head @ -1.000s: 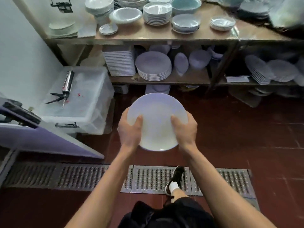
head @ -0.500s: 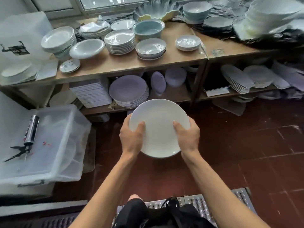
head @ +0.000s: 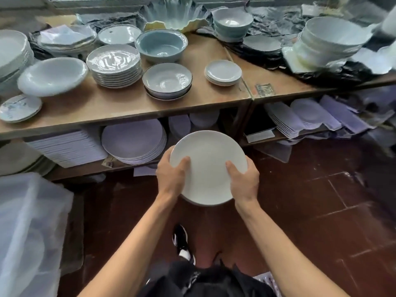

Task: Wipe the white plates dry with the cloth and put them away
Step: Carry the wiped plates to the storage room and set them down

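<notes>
Head view: open red floor [head: 300, 211] lies before the shelf [head: 128, 108] edge. Left hand [head: 171, 179] and right hand [head: 243, 183] grip the white plate [head: 207, 166] between them, thumbs on top.

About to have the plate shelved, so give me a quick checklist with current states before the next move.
1. Both hands hold the plate: ok; left hand and right hand grip opposite edges, thumbs on its face.
2. Plate dry: cannot tell; no drops show.
3. Cloth out of the way: ok; none in either hand.
4. Matching stack in reach: ok; stack of round plates on the lower shelf, just left of the plate.
5. Path clear: ok; nothing between plate and stack.
6. Footing: ok; red tile floor bare ahead.
</notes>
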{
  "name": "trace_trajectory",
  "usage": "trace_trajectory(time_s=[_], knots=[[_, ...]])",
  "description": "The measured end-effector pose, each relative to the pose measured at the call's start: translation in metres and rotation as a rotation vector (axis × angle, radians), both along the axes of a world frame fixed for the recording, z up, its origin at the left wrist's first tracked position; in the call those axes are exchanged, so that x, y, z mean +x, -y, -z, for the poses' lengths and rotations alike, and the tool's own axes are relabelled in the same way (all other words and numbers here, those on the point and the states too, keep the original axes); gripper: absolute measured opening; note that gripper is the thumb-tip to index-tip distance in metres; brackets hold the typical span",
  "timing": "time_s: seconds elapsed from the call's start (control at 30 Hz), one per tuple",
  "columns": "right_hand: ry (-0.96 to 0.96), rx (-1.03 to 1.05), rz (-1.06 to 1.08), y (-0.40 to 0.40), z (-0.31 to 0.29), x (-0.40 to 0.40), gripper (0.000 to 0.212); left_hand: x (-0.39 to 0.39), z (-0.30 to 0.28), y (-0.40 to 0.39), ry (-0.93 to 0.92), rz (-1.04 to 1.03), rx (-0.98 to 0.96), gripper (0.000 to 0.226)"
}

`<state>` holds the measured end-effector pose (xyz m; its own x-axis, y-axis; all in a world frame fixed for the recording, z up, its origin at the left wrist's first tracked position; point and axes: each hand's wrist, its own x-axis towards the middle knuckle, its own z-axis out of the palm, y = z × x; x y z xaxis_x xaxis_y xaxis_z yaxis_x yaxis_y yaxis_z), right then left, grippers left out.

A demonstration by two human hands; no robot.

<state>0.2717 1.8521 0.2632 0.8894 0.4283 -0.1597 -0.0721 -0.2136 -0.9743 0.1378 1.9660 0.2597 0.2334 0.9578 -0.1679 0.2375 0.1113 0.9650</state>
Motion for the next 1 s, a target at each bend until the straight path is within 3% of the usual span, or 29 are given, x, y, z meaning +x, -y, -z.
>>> trace_trajectory(time_s=[0.2, 0.5, 1.0], knots=[[-0.020, 0.056, 0.137, -0.070, -0.007, 0.049, 0.033, 0.061, -0.009, -0.078, 0.003, 0.077, 0.024, 0.030], [-0.082, 0.047, 0.200, -0.125, 0.008, 0.135, 0.030, 0.158, 0.004, -0.141, -0.021, 0.147, -0.021, 0.038], [-0.141, 0.016, 0.026, -0.236, 0.014, 0.336, 0.037, 0.338, 0.000, -0.229, -0.050, -0.029, -0.036, 0.036]])
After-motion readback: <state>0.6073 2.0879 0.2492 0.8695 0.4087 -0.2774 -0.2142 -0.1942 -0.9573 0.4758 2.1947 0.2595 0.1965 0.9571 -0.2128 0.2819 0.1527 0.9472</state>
